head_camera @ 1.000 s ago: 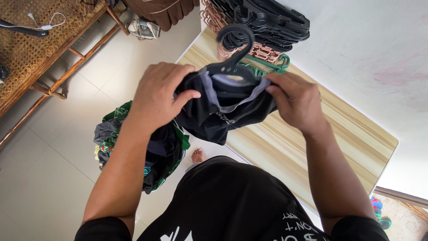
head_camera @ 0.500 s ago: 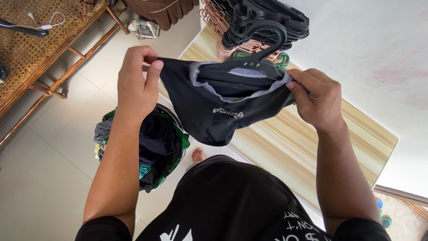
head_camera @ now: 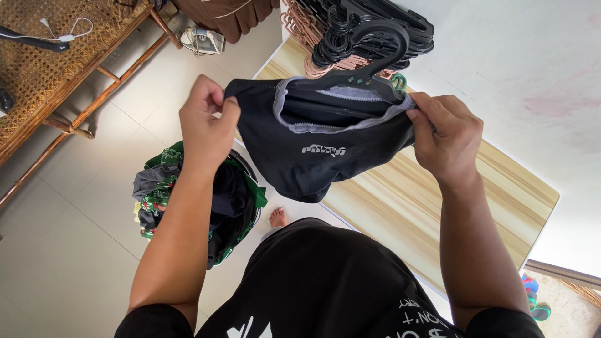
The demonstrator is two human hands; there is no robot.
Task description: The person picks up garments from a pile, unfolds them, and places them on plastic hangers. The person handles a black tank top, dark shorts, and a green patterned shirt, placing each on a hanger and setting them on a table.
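Observation:
A black garment with a grey waistband hangs stretched over a black plastic hanger in front of me. My left hand pinches the garment's left edge between thumb and fingers. At the garment's right edge my right hand grips the cloth together with the hanger's end. The hanger's hook curls upward near the hanger pile.
A pile of black, brown and green hangers lies at the far end of a wooden table. A basket of crumpled clothes stands on the tiled floor below my left arm. A rattan bench is at the left, an iron beside it.
The bunched garment has been pulled wide over the hanger as my hands moved apart. Since half a second ago my left hand has shifted a little lower and to the right.

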